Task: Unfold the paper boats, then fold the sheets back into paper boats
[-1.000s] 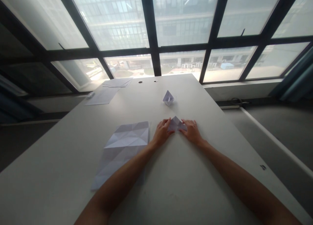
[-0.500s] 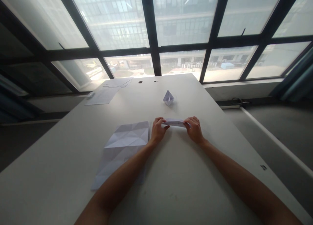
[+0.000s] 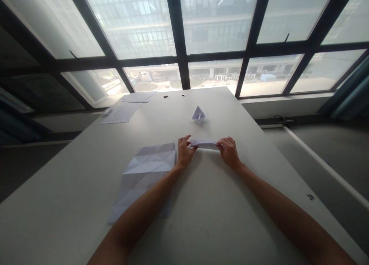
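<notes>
A narrow strip of folded white paper (image 3: 205, 144) spans the gap between my two hands, just above the table. My right hand (image 3: 230, 152) pinches its right end between thumb and fingers. At the left end, my left hand (image 3: 186, 153) keeps its thumb against the lower edge, while the index finger is raised off the paper. The other left fingers are partly hidden behind the hand. Beyond the strip stands a small pointed origami boat (image 3: 198, 115). A large creased paper sheet (image 3: 150, 161) lies beside and partly under my left forearm.
Flat paper sheets (image 3: 119, 113) lie at the far left of the white table (image 3: 201, 219). Two round holes pierce the far end of the tabletop. A small dark mark (image 3: 310, 197) is near the right edge. Large windows stand behind the table.
My left fingers have loosened and lifted from the top of the strip's left end, with the hand shifting slightly left. My right hand and the strip stay nearly in place.
</notes>
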`<state>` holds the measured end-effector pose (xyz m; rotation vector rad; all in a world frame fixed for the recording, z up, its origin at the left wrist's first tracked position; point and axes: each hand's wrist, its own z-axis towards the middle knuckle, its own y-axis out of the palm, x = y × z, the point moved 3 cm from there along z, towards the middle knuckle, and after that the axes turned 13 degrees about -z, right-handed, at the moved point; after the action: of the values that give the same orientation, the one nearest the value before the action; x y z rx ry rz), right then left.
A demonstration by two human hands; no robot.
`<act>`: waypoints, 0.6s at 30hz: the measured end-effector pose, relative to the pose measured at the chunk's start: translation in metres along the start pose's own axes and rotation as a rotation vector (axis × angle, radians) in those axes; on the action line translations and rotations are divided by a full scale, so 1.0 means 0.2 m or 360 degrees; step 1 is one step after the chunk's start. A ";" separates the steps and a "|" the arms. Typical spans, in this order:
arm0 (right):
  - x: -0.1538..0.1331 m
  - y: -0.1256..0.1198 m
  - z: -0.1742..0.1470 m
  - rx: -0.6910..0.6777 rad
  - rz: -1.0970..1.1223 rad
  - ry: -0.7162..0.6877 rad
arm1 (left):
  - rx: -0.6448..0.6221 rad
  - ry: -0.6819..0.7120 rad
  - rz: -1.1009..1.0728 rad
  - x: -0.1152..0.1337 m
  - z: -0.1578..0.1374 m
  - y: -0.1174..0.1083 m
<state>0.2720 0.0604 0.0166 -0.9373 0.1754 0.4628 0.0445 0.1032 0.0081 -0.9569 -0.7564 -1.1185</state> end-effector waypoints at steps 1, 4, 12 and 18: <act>0.00 0.00 0.00 -0.0006 -0.0009 -0.0006 | 0.0001 -0.0005 0.0009 0.00 0.00 0.00; 0.00 0.00 0.00 -0.0022 -0.0016 -0.0017 | -0.0035 -0.0021 0.0066 0.01 0.00 0.00; 0.01 0.01 0.00 -0.0029 -0.0016 -0.0018 | -0.0158 0.0045 0.0308 0.04 -0.01 0.02; 0.02 0.02 0.00 -0.0061 -0.0039 -0.0017 | -0.0254 0.0043 0.0360 0.04 -0.02 0.03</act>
<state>0.2737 0.0624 0.0125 -0.9732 0.1459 0.4497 0.0526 0.0967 0.0127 -1.1298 -0.5275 -1.0014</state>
